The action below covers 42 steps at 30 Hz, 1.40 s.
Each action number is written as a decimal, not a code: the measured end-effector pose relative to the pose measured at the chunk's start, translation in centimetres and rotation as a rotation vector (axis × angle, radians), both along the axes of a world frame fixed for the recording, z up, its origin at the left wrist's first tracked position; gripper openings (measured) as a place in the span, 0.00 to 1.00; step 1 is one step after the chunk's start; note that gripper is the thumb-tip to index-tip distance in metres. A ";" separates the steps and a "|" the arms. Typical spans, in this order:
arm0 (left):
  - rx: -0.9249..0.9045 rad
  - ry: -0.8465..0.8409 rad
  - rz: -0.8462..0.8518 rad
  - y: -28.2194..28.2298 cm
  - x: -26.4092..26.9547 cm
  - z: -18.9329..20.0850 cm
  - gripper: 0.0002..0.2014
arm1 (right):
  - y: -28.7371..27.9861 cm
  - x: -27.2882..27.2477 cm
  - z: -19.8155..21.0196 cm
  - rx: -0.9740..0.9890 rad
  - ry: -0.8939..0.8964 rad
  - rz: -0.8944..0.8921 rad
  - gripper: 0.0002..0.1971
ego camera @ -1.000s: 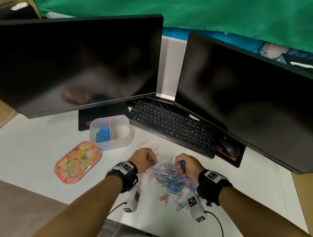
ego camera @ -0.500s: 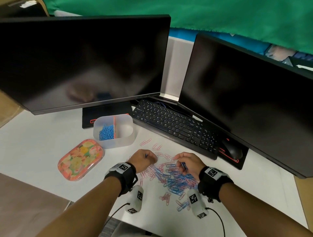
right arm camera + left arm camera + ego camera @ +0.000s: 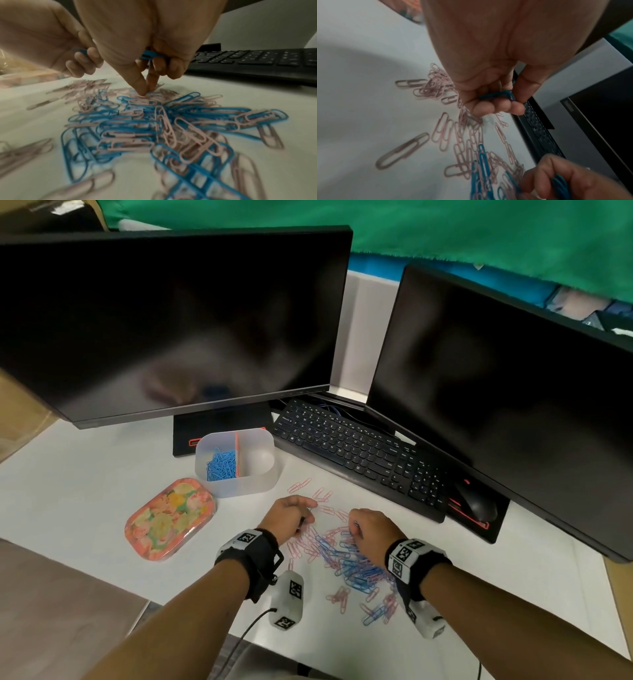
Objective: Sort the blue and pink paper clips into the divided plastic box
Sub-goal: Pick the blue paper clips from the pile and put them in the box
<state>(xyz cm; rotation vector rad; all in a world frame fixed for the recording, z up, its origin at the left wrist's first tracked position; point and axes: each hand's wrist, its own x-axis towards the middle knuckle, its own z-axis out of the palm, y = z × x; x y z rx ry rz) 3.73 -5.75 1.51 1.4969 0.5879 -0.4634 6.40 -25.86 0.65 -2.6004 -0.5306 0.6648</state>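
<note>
A heap of blue and pink paper clips [image 3: 346, 556] lies on the white desk in front of me. My left hand [image 3: 291, 517] hovers over the heap's left edge, its curled fingers holding blue clips [image 3: 500, 94]. My right hand [image 3: 370, 534] is on the heap's far right side; blue clips [image 3: 149, 54] sit in its curled fingers while thumb and forefinger [image 3: 140, 86] press down onto the pile. The divided plastic box [image 3: 236, 462] stands beyond the left hand, with blue clips [image 3: 222, 465] in its left compartment; the right compartment looks bare.
A flowered oval lid [image 3: 170, 518] lies left of the hands. A black keyboard [image 3: 359, 453] and mouse [image 3: 476, 503] lie beyond the heap, under two dark monitors [image 3: 171, 320]. Stray pink clips [image 3: 299, 485] lie between box and heap. The desk's front edge is near my forearms.
My right hand has come down so thumb and forefinger touch the pile. The left hand has shifted slightly forward, still holding its clips.
</note>
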 end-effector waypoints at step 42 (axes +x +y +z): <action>-0.160 -0.055 0.065 2.1 -1.3 2.6 0.15 | 2.7 1.2 3.9 0.930 0.854 -0.775 0.05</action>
